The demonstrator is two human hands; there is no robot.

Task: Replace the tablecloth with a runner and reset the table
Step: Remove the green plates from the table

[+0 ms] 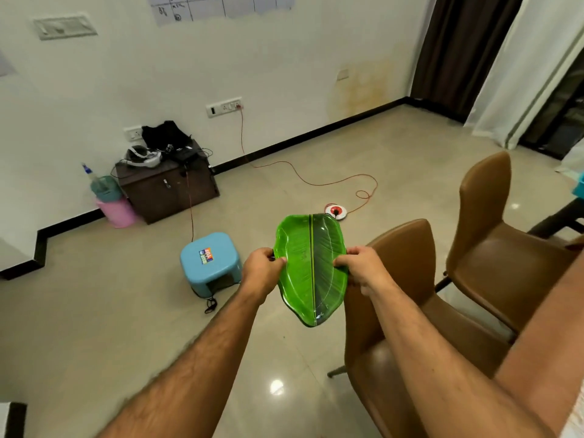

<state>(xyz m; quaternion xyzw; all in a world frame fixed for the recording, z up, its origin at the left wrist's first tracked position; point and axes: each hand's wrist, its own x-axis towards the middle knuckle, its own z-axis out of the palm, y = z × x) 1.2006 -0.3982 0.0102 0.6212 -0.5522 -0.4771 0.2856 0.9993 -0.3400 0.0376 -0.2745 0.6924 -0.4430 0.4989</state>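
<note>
I look down on a wide tiled floor (126,311) with two brown chairs on the right, the nearer chair (407,279) just beside my arms and the farther chair (486,222) behind it. Only a dark sliver of the tabletop (565,216) shows at the far right edge; I cannot tell whether cloth or runner lies on it. A brown cabinet (170,191) stands against the far wall, and a blue stool (210,260) sits on the floor to the left of my hands.

I hold a green leaf-shaped plate (311,270) in the air over the floor, well apart from the tabletop. My left hand (260,273) grips its left rim and my right hand (363,268) grips its right rim, thumbs on top.

I judge this a carrying step, either clearing or resetting. Next I need to turn right toward the tabletop, or find a resting place, keeping the plate level past the chair backs.
</note>
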